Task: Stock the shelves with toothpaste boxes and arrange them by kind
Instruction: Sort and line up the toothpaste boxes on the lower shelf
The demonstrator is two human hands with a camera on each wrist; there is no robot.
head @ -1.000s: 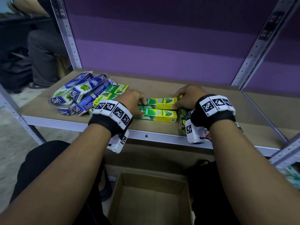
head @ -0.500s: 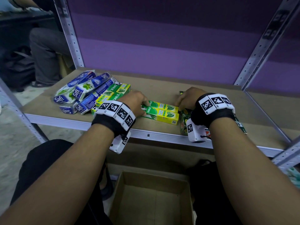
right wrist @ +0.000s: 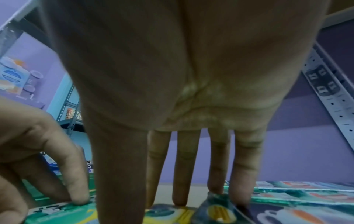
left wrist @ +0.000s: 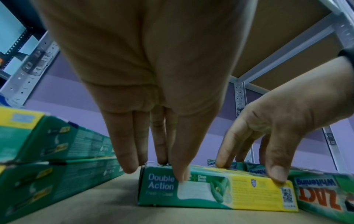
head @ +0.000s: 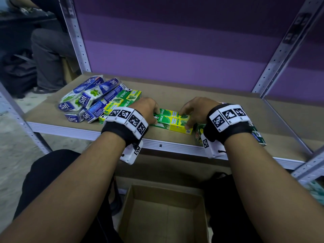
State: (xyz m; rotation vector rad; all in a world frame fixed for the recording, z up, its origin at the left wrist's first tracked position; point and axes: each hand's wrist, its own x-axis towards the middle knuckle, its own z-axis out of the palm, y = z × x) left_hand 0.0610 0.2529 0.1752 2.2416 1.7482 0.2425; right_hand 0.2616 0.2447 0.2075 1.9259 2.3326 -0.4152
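Both hands, left hand [head: 147, 109] and right hand [head: 196, 109], are gripping the ends of two Darlie boxes [head: 172, 120], sliding them nearer the shelf [head: 219, 104] edge, squaring the pair.

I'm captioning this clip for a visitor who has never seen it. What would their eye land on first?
First, the two hands, left hand and right hand, pinching a pair of green-and-yellow Darlie boxes at mid-shelf, with checkered marker bands on the wrists. Next, the loose heap of blue Safi boxes at the shelf's left end, and the open cardboard box on the floor below.
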